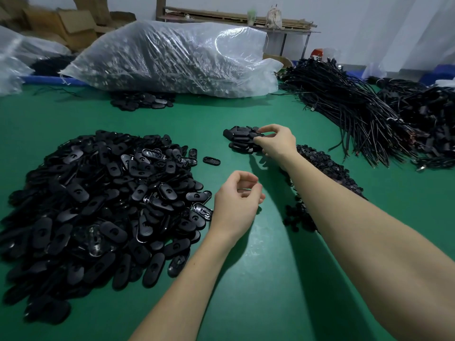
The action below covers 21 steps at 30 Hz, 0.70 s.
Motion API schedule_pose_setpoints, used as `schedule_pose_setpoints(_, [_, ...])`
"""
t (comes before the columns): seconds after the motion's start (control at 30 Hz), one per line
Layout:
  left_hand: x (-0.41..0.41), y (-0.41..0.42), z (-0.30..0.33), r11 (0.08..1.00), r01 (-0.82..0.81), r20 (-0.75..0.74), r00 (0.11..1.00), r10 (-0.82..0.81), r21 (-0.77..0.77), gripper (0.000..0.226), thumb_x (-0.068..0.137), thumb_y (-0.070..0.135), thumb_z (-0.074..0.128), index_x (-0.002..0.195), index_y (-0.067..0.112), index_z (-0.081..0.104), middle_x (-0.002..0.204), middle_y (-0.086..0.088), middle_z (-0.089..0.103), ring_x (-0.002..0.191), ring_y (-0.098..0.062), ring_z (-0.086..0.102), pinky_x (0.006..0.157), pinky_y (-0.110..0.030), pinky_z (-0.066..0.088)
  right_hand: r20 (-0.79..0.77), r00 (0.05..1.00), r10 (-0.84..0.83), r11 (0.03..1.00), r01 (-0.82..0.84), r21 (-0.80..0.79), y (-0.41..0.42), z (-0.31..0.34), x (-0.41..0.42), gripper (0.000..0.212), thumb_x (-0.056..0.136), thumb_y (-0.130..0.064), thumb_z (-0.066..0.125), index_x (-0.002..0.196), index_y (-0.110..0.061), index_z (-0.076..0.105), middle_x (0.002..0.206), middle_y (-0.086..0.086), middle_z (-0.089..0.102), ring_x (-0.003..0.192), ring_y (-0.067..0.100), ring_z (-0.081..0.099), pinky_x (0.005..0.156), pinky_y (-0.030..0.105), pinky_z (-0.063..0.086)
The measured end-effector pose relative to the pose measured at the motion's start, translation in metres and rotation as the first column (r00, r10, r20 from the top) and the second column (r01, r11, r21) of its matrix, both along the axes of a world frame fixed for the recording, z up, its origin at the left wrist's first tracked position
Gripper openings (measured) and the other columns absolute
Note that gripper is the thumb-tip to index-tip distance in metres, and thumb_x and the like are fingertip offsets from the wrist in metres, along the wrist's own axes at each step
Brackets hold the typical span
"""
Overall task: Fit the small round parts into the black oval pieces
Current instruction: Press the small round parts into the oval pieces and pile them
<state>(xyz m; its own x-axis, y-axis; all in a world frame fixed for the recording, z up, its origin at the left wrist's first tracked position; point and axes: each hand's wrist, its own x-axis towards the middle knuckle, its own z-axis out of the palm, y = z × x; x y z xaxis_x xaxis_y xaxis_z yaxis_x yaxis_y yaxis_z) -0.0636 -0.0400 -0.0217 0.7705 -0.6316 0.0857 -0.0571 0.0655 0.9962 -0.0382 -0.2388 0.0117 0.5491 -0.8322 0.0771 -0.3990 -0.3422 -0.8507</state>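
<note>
A big heap of black oval pieces (98,205) covers the left of the green table (258,279). A small stack of black oval pieces (240,140) lies at mid-table. My right hand (277,142) reaches over that stack and pinches one black oval piece (258,134) at its right edge between thumb and fingers. A strip of small round black parts (320,168) runs under and beside my right forearm. My left hand (237,201) hovers beside the big heap with fingers loosely curled, holding nothing that I can see.
A large clear plastic sack of parts (172,57) lies across the back. Bundles of black cables (357,114) pile up at the right. A smaller group of ovals (142,100) sits in front of the sack. One loose oval (211,160) lies between the heap and the stack.
</note>
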Motion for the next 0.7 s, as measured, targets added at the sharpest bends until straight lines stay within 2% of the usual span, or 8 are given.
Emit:
schedule_pose_setpoints(0.17, [-0.001, 0.001, -0.002, 1.0, 0.026, 0.043, 0.999, -0.026, 0.009, 0.009, 0.094, 0.009, 0.063, 0.093, 0.018, 0.064, 0.083, -0.001, 0.073, 0.075, -0.013, 0.071, 0.074, -0.028, 0.06, -0.049, 0.986, 0.162, 0.974, -0.168, -0.15, 0.02, 0.008, -0.006, 0.011, 0.089, -0.021, 0.066, 0.093, -0.027, 0.075, 0.091, -0.005, 0.074, 0.08, 0.012, 0.066, 0.08, 0.031, 0.058])
schedule_pose_setpoints(0.3, [-0.001, -0.002, -0.003, 0.998, 0.054, 0.099, 0.993, -0.057, 0.034, 0.012, 0.093, 0.005, 0.06, 0.091, 0.016, 0.065, 0.083, -0.003, 0.073, 0.075, -0.018, 0.071, 0.08, -0.037, 0.059, -0.292, 0.859, 0.422, 0.832, -0.494, -0.251, 0.054, 0.023, 0.009, 0.013, 0.092, -0.022, 0.069, 0.099, -0.024, 0.079, 0.079, -0.015, 0.068, 0.072, 0.0, 0.063, 0.066, 0.015, 0.046])
schedule_pose_setpoints(0.4, [0.0, -0.001, -0.003, 0.992, 0.059, 0.216, 0.973, -0.083, 0.115, 0.016, 0.093, 0.005, 0.06, 0.083, 0.016, 0.06, 0.068, 0.008, 0.067, 0.067, -0.012, 0.064, 0.069, -0.027, 0.055, -0.485, 0.718, 0.5, 0.706, -0.662, -0.252, 0.082, 0.03, 0.033, 0.021, 0.092, -0.02, 0.07, 0.111, -0.026, 0.078, 0.1, -0.008, 0.072, 0.085, 0.01, 0.068, 0.079, 0.024, 0.055])
schedule_pose_setpoints(0.47, [-0.001, 0.0, 0.001, 0.984, -0.057, 0.413, 0.911, -0.018, 0.169, 0.033, 0.095, -0.004, 0.044, 0.068, 0.015, 0.042, 0.053, 0.011, 0.044, 0.057, -0.009, 0.041, 0.053, -0.017, 0.034, -0.554, 0.676, 0.486, 0.66, -0.699, -0.275, 0.097, 0.029, 0.046, 0.029, 0.091, -0.019, 0.07, 0.118, -0.028, 0.075, 0.114, -0.006, 0.073, 0.097, 0.015, 0.068, 0.089, 0.032, 0.057])
schedule_pose_setpoints(0.5, [0.0, 0.0, 0.002, 0.986, -0.135, 0.401, 0.912, 0.086, 0.097, 0.039, 0.096, -0.009, 0.033, 0.066, 0.017, 0.033, 0.055, 0.007, 0.032, 0.06, -0.011, 0.026, 0.054, -0.021, 0.022, -0.571, 0.671, 0.474, 0.648, -0.704, -0.29, 0.103, 0.027, 0.051, 0.031, 0.091, -0.02, 0.07, 0.12, -0.028, 0.074, 0.119, -0.005, 0.072, 0.103, 0.016, 0.067, 0.092, 0.034, 0.057])
schedule_pose_setpoints(0.53, [0.002, 0.002, 0.004, 0.984, -0.17, 0.277, 0.949, 0.149, 0.05, 0.042, 0.096, -0.012, 0.026, 0.068, 0.02, 0.03, 0.064, 0.0, 0.022, 0.067, -0.013, 0.015, 0.062, -0.027, 0.015, -0.575, 0.674, 0.464, 0.643, -0.703, -0.305, 0.107, 0.025, 0.055, 0.032, 0.091, -0.02, 0.07, 0.121, -0.029, 0.074, 0.121, -0.005, 0.072, 0.107, 0.017, 0.067, 0.094, 0.036, 0.058])
schedule_pose_setpoints(0.63, [-0.002, 0.007, 0.01, 0.987, -0.152, -0.029, 0.988, 0.154, 0.049, 0.039, 0.099, -0.007, 0.023, 0.072, 0.022, 0.029, 0.085, -0.008, 0.002, 0.075, -0.022, 0.004, 0.07, -0.037, 0.008, -0.56, 0.707, 0.431, 0.646, -0.675, -0.355, 0.115, 0.021, 0.059, 0.031, 0.091, -0.02, 0.07, 0.119, -0.03, 0.075, 0.12, -0.006, 0.073, 0.108, 0.018, 0.068, 0.093, 0.039, 0.058])
schedule_pose_setpoints(0.7, [-0.004, 0.004, 0.011, 0.983, -0.157, 0.158, 0.977, 0.14, 0.098, 0.041, 0.099, -0.006, 0.028, 0.07, 0.022, 0.028, 0.081, -0.007, 0.003, 0.071, -0.018, 0.005, 0.066, -0.036, 0.009, -0.553, 0.712, 0.434, 0.646, -0.673, -0.359, 0.115, 0.02, 0.058, 0.03, 0.091, -0.02, 0.069, 0.119, -0.03, 0.076, 0.118, -0.006, 0.075, 0.107, 0.018, 0.069, 0.092, 0.038, 0.059])
